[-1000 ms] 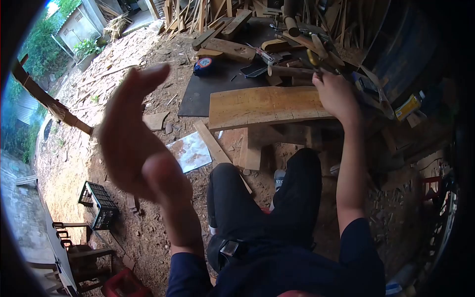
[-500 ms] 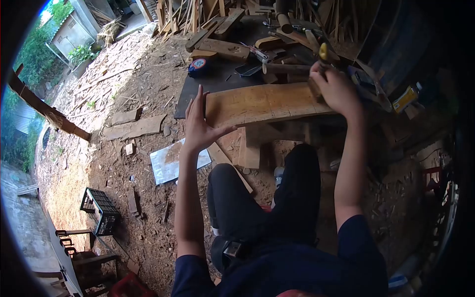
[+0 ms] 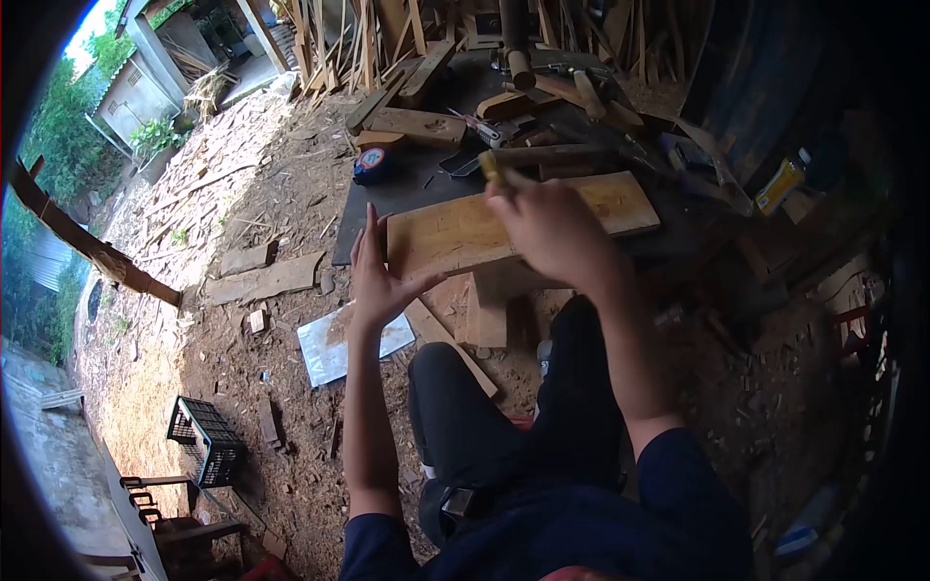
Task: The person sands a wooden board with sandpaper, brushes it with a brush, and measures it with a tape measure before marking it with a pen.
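Observation:
A wooden board [image 3: 446, 228] lies across the dark work table in front of my knees. My left hand [image 3: 378, 281] is at its left end, fingers stretched up beside the end and thumb along the near edge. Above the middle of the board is my right hand [image 3: 557, 228], closed around a short brownish tool with a yellowish end [image 3: 492, 167]. The fist hides most of this tool, and its kind cannot be made out. Part of the board's middle is covered by the right hand.
On the dark table [image 3: 354, 218] are a blue tape measure [image 3: 370, 165], a utility knife [image 3: 477, 126] and several wood blocks [image 3: 417, 126]. A yellow-labelled bottle [image 3: 780, 184] stands at right. A white sheet [image 3: 329, 349] and a black crate [image 3: 205, 441] lie on the chip-strewn ground.
My right hand has moved left with the tool, from the board's right end to its middle. My left hand stays at the left end. The view has shifted slightly.

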Demonstrator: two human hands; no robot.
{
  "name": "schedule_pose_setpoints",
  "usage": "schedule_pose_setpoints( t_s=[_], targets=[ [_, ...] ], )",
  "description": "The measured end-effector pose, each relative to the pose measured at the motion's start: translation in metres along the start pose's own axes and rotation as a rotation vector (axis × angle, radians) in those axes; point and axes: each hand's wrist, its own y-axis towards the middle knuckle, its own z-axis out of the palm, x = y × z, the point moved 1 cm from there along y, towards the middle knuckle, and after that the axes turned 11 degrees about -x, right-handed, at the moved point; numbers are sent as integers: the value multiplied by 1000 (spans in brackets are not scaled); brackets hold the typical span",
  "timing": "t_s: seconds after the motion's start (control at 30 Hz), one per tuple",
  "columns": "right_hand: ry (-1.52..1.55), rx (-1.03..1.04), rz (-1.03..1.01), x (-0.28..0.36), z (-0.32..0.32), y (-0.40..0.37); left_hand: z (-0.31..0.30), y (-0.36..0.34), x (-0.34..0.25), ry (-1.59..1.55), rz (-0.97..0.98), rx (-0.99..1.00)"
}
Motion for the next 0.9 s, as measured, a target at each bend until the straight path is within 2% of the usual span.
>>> schedule_pose_setpoints(
  t_s=[0.03,0.07,0.1,0.2,0.27,0.3,0.33,0.37,0.43,0.5,0.57,0.63,0.73,0.77,0.8,0.9],
  targets=[
    [-94,-39,98,-26,-28,1,2,-1,1,20,11,-9],
    [-136,-229,85,-64,-45,-3,2,-1,1,44,25,-16],
    [-175,-422,72,-71,-58,-5,2,0,0,71,42,-21],
    [-390,-333,164,-65,-40,1,3,0,0,56,-5,-4],
    [-613,-198,1,-19,30,2,4,0,0,9,-22,-12],
    [-782,-243,-210,12,59,-6,5,-2,3,-15,-38,-14],
    [-738,-311,-283,30,101,-8,8,-3,17,45,77,-29],
    [-645,-207,-325,53,108,-13,10,0,12,-232,-81,-3],
    [-458,-216,-380,58,96,-24,9,2,13,-74,-6,-36],
    [-213,-273,-374,25,70,-24,7,-1,15,-133,-20,16],
    [-554,-172,-179,-19,29,-28,3,-1,2,-21,-20,0],
    [-599,-278,-99,-87,3,-25,3,-4,1,31,-20,-3],
    [-783,-279,-3,-95,-9,-18,3,-2,0,50,-18,-13],
    [-822,-268,-6,-85,5,-19,4,-1,-1,47,-14,-9],
    [-747,-171,-1,-59,17,-16,5,-1,-1,40,-10,-5],
    [-496,-364,-424,-6,89,-27,2,-2,7,28,-14,12]
  ],
)
